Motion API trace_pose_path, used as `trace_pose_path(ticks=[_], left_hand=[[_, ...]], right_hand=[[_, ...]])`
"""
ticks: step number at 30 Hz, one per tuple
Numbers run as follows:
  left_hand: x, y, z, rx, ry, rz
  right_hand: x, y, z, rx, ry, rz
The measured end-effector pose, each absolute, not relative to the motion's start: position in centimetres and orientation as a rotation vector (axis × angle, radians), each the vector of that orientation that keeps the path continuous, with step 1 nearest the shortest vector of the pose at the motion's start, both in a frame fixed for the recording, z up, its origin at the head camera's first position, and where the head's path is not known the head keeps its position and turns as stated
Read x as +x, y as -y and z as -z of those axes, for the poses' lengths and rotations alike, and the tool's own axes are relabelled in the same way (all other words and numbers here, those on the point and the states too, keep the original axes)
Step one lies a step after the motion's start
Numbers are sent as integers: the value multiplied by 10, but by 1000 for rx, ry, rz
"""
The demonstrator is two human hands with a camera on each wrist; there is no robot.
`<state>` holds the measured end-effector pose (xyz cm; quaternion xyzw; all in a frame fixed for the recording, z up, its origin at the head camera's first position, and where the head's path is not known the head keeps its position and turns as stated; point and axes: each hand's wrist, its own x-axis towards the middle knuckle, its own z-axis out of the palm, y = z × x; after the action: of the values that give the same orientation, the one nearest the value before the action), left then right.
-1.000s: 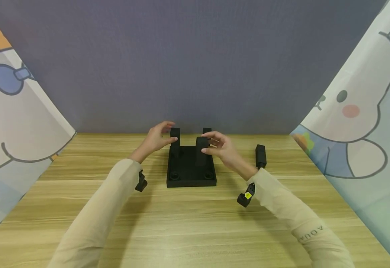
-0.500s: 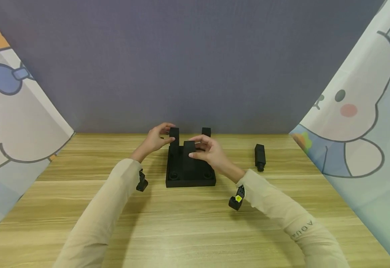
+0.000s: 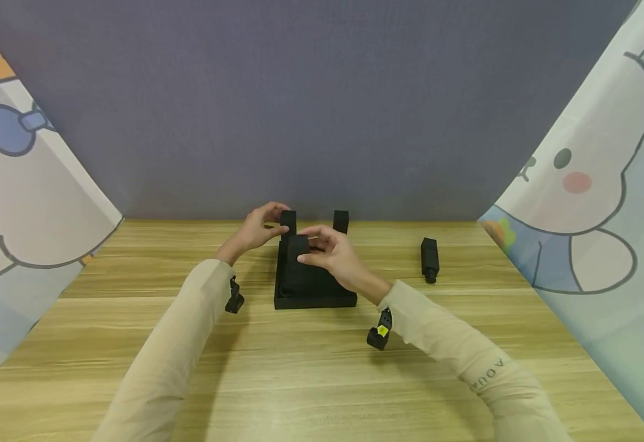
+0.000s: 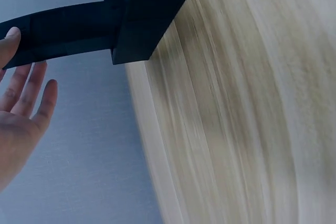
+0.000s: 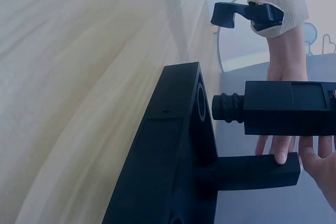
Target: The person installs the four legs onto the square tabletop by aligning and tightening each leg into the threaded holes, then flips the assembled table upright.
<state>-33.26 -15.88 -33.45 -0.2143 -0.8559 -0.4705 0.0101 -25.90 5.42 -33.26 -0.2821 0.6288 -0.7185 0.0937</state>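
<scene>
A black square base (image 3: 316, 302) lies on the wooden table, with round sockets at its corners. My right hand (image 3: 335, 255) pinches the top of a black square leg (image 3: 295, 270) between thumb and fingers. In the right wrist view that leg's threaded end (image 5: 227, 107) points at a front socket (image 5: 201, 102), a small gap between them. At the back left of the base stands another leg (image 3: 288, 218); my left hand (image 3: 257, 228) grips it near its top, thumb on one side and fingers behind. A third leg (image 3: 341, 220) stands upright at the back right.
One loose black leg (image 3: 430, 258) lies on the table to the right, threaded end toward me. A grey panel (image 3: 322, 110) rises behind the table. Cartoon-printed sheets (image 3: 592, 202) flank both sides. Each wrist wears a small black camera (image 3: 379, 331).
My right hand has carried its leg left and slightly toward me, from over the right of the base to above its front-left corner. My left hand stays on the back-left leg.
</scene>
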Motion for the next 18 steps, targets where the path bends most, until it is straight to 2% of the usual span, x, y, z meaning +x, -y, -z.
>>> trace_pose_path(ticks=[14,18], left_hand=[[-335,161,337,-739,2648,1498],[-328,159,330,-753,2646,1509]], right_hand=[[-259,-44,340,-860,-1907,2070],[-261,-43,344,-858,-1932,2049]])
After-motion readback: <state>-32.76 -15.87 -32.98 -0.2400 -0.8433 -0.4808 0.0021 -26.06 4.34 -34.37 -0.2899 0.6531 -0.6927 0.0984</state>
